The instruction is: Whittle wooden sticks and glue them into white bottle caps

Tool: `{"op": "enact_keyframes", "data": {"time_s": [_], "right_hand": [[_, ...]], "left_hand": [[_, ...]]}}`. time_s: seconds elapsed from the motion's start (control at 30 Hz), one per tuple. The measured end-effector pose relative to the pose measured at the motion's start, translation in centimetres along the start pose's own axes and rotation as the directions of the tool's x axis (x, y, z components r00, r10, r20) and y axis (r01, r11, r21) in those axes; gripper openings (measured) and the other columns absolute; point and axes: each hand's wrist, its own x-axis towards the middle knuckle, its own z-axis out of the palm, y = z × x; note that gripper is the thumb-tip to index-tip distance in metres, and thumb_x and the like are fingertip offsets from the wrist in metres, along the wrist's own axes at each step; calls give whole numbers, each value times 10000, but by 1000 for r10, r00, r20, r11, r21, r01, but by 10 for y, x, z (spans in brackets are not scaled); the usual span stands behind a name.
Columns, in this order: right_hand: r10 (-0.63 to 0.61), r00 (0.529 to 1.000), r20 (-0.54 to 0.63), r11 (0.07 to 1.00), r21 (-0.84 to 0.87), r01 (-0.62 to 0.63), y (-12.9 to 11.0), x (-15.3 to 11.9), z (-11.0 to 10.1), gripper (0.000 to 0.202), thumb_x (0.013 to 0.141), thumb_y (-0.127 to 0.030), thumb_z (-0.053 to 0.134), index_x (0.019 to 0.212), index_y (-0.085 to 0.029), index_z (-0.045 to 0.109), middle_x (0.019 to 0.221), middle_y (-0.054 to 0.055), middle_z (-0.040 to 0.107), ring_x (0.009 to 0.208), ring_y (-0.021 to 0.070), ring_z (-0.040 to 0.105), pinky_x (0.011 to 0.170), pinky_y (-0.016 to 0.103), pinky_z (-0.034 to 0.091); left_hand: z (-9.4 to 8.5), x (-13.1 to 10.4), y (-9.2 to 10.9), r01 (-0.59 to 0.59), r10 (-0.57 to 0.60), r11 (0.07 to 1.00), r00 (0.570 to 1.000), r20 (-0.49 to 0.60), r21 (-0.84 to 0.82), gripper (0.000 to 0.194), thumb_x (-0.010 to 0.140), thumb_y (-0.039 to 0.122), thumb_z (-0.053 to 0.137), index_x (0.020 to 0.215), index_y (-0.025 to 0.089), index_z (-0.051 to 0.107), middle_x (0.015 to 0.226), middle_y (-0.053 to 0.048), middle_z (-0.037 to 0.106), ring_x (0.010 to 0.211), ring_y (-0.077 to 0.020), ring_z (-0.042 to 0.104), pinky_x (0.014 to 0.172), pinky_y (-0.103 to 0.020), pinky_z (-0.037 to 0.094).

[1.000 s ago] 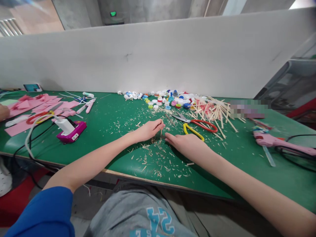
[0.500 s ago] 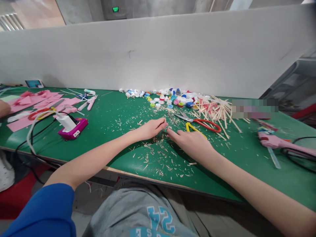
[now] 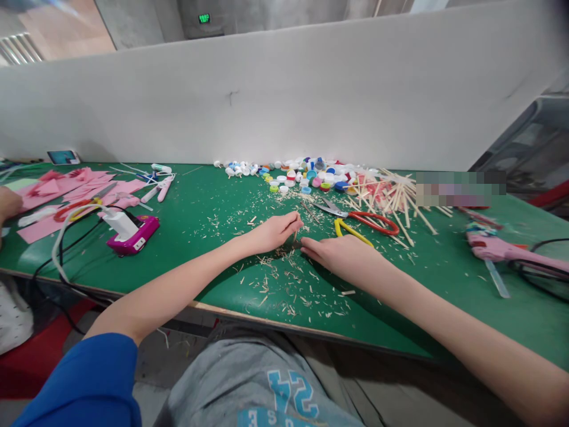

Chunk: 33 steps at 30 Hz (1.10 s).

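Above the green table, my left hand (image 3: pixel 279 232) is closed, thumb and fingers pinched on a short thin wooden stick (image 3: pixel 295 236) that points down. Just to its right, my right hand (image 3: pixel 340 254) is low over the table with its fingers stretched out, and I see nothing held in it. Small wood shavings (image 3: pixel 291 284) lie scattered under and around both hands. Close behind the right hand are scissors (image 3: pixel 372 222) with red and yellow handles, blades apart.
Many coloured bottle caps (image 3: pixel 311 176) lie along the white partition (image 3: pixel 267 101), beside a heap of wooden sticks (image 3: pixel 404 201). A pink glue gun (image 3: pixel 493 249) is at right. Leftward are a magenta power strip (image 3: pixel 137 236), pink paper (image 3: pixel 53 187) and another person's hand (image 3: pixel 9 203).
My right hand's fingertips have drawn slightly away from my left hand, and the gap between them is wider. The stick in my left hand now shows more clearly.
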Motion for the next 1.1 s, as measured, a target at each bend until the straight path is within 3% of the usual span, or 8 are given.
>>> {"op": "enact_keyframes", "data": {"time_s": [0.27,0.4,0.53,1.1], "right_hand": [[48,999,1,999,-18,-48,-3,-6,5,425,1023,-388,197,1056,-208,581,634,10,615,446,127,436,495,297,114],[57,994,-92,995,-76,-64,-2,-7,7,413,1025,-382,221,1095,-219,594,644,8,596,445,112,433,494,306,107],[64,984,-164,981,-169,-92,-1,-8,7,335,1007,-272,306,1223,-202,553,654,14,581,473,114,467,480,312,98],[74,997,-17,992,-104,-75,-1,-3,-7,382,1019,-308,232,1181,-156,542,643,39,607,475,146,513,472,307,124]], "left_hand": [[-2,-1,2,24,-24,1000,1000,-20,1,280,998,402,324,822,201,410,657,34,446,601,-106,419,612,-252,335],[-2,-1,3,26,-26,1000,999,-28,-4,285,993,413,342,814,200,408,643,41,432,596,-102,415,612,-251,332],[-1,-1,2,29,-29,1000,999,-34,-3,302,989,431,347,808,198,413,647,43,414,597,-101,405,607,-253,326],[3,3,-3,7,-7,1000,999,-47,6,291,988,414,356,794,201,397,679,35,441,635,-109,419,638,-252,343]]}}
